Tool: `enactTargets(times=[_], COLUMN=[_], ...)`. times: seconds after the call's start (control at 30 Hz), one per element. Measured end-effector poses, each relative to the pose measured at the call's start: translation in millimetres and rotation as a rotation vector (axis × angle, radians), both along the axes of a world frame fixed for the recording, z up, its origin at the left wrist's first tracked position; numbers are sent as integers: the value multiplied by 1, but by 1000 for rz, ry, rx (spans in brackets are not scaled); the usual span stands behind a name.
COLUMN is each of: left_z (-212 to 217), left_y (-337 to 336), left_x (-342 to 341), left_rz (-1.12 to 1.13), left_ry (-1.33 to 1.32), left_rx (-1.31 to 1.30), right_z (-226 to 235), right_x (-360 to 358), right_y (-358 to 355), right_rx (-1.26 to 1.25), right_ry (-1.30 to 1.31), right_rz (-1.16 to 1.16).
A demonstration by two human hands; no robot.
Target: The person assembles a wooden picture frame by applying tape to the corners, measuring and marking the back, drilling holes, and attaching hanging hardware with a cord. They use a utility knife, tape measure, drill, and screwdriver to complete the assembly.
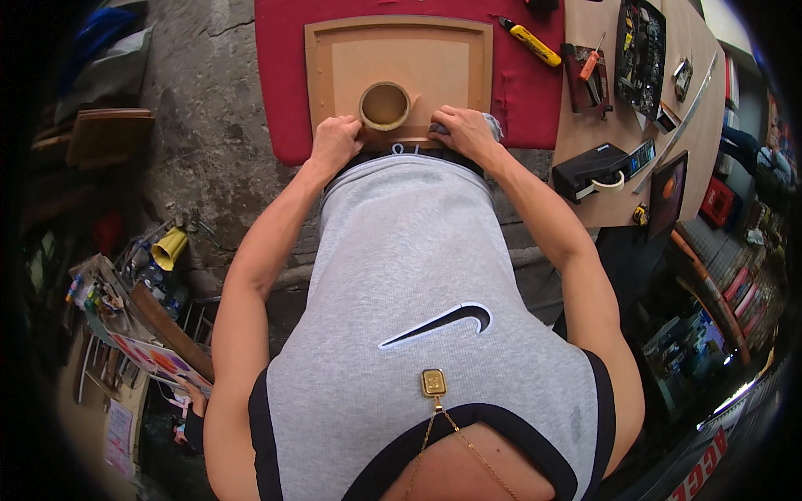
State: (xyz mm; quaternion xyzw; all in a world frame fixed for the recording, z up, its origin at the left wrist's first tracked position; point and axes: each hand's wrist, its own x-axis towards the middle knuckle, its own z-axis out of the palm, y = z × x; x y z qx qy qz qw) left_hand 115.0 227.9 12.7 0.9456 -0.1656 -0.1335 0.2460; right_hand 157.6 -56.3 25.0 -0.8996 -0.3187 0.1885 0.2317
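Note:
A wooden frame [316, 71] with a tan backing board [368, 63] lies face down in front of me on a red cloth. A roll of brown tape [365, 117] rests on the board near its close edge, and a brown strip runs along that edge between my hands. My left hand [337, 140] is closed at the frame's near left corner, beside the roll; what its fingers pinch is hidden. Nearer the right corner, my right hand [464, 132] is curled around a crumpled grey rag [495, 127], pressing at the edge.
The red cloth [280, 92] covers the work surface. On it, right of the frame, lies a yellow utility knife [535, 43]. A wooden table [576, 209] at the right carries an orange screwdriver [590, 65], a black toolbox [642, 58], and a black tape dispenser [589, 171].

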Motion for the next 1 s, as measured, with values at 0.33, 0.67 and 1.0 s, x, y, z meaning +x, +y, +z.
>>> enactTargets(times=[0.33, 0.67, 1.0], left_z=[-4, -11, 20], left_y=[-28, -22, -23], left_x=[1, -1, -21], left_rz=[109, -49, 478], left_ry=[156, 83, 93], left_rx=[163, 228, 70], right_z=[-3, -2, 25], right_x=[-6, -14, 34], right_y=[8, 6, -56], right_rx=[-7, -63, -228], right_ry=[70, 9, -51], right_rz=[-45, -107, -517])
